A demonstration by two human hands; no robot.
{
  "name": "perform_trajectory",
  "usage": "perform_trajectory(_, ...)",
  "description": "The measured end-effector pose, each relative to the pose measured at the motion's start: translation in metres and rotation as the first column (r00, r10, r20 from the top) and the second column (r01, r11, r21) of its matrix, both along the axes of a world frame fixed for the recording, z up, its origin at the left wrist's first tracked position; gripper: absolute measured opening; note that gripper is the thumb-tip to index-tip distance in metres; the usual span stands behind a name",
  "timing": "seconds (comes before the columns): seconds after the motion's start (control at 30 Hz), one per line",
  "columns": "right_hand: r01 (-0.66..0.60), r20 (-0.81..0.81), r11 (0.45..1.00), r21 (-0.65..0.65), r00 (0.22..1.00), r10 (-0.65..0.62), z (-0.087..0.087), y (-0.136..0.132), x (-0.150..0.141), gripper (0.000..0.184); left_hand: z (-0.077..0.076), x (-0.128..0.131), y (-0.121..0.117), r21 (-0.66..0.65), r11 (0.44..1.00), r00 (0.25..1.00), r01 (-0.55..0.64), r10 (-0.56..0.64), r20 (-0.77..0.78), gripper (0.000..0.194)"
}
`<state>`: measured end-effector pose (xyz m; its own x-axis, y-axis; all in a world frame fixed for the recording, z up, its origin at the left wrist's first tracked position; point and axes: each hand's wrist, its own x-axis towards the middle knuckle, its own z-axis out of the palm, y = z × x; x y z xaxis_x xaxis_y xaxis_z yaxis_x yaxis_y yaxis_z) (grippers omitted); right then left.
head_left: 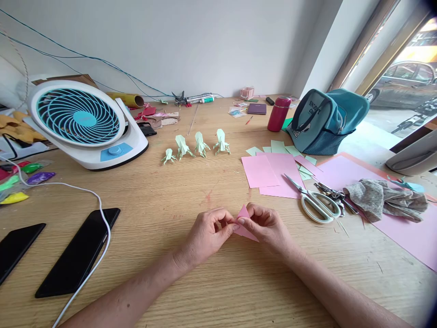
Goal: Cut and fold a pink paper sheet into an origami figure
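Note:
A small folded piece of pink paper [246,231] is pinched between both hands just above the wooden table. My left hand [209,232] grips its left side, thumb and forefinger together. On the other side my right hand [269,228] holds it with the thumb on top and the fingers curled behind. One pointed corner sticks up between the hands, and another points down to the right. Part of the paper is hidden behind the fingertips. Beyond the hands, several pale green origami figures [200,144] with thin legs stand in a row.
To the right lie pink sheets [259,172], white-handled scissors [319,205], keys [336,196] and a grey cloth [385,198]. A blue bag [317,120] and red flask [279,114] stand behind. At left are a fan [85,120], two black phones [78,250] and a white cable [102,218].

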<state>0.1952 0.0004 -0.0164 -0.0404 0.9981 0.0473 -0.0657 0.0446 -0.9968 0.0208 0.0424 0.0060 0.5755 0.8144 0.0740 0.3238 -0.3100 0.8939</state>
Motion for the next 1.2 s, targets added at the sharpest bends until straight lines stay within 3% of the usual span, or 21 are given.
perform_trajectory(0.13,-0.046,-0.038,0.999,-0.016,0.998,0.046,-0.002,0.0,-0.001,0.036,0.0,0.001,-0.004,0.1,0.995,1.0,-0.021,0.021,-0.001,0.03)
perform_trajectory(0.37,-0.087,-0.048,0.996,-0.024,0.995,0.086,-0.003,-0.002,0.0,0.034,-0.001,-0.001,-0.005,0.232,0.97,0.997,0.07,-0.064,-0.036,0.028)
perform_trajectory(0.83,-0.105,-0.141,0.987,-0.123,0.986,0.087,0.011,-0.002,0.0,0.036,0.004,-0.003,-0.002,0.124,0.979,0.987,0.163,-0.161,-0.025,0.026)
perform_trajectory(0.93,-0.015,-0.168,0.988,-0.155,0.986,-0.011,0.01,0.002,0.007,0.035,0.004,-0.003,-0.003,0.094,0.973,0.978,0.209,-0.206,-0.044,0.023)
perform_trajectory(1.07,0.122,-0.148,0.987,-0.103,0.98,-0.136,0.012,0.008,0.021,0.031,0.003,-0.003,-0.007,0.014,0.962,0.961,0.272,-0.271,-0.05,0.022)
perform_trajectory(1.2,0.186,-0.104,0.978,-0.1,0.975,-0.196,0.014,0.009,0.027,0.031,0.0,-0.002,-0.006,-0.099,0.972,0.976,0.215,-0.217,-0.015,0.023)
